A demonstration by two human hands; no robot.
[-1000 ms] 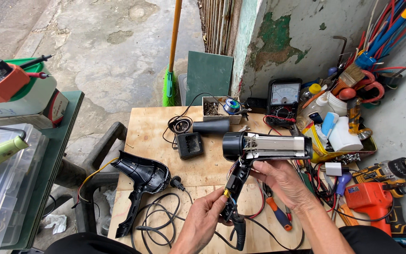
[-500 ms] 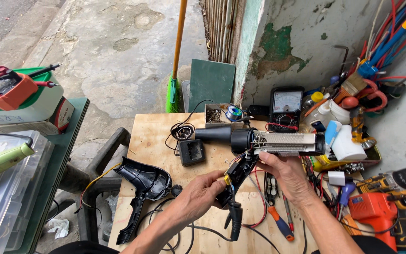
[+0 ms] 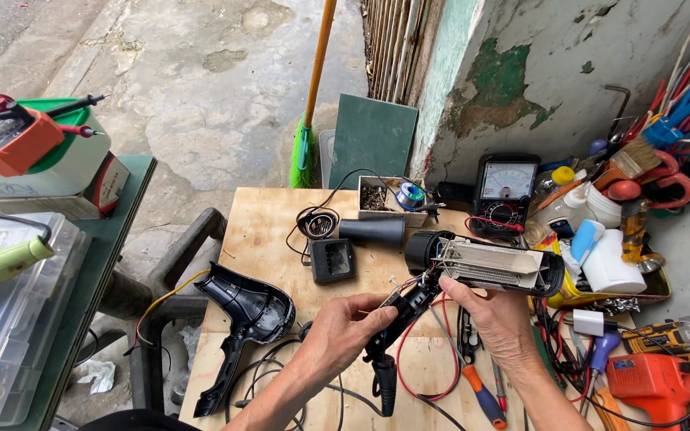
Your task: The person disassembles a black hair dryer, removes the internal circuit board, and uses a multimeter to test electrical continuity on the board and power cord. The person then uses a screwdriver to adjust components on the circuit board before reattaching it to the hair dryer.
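Observation:
My right hand grips an opened hair dryer from below, its bare heating element and motor pointing right. My left hand pinches the dryer's black handle half, where red and white wires show. The handle's cord end hangs down over the wooden table. The dryer's empty black shell half lies to the left of my left hand. A black nozzle rests just behind the dryer.
A black charger cradle, a coiled cable, a box of small parts and an analog multimeter sit at the back. Pliers, an orange drill and bottles crowd the right. A broom leans behind.
The dryer and both hands have shifted slightly; my left hand has closed in on the handle half by the wires. The view tilted a little lower.

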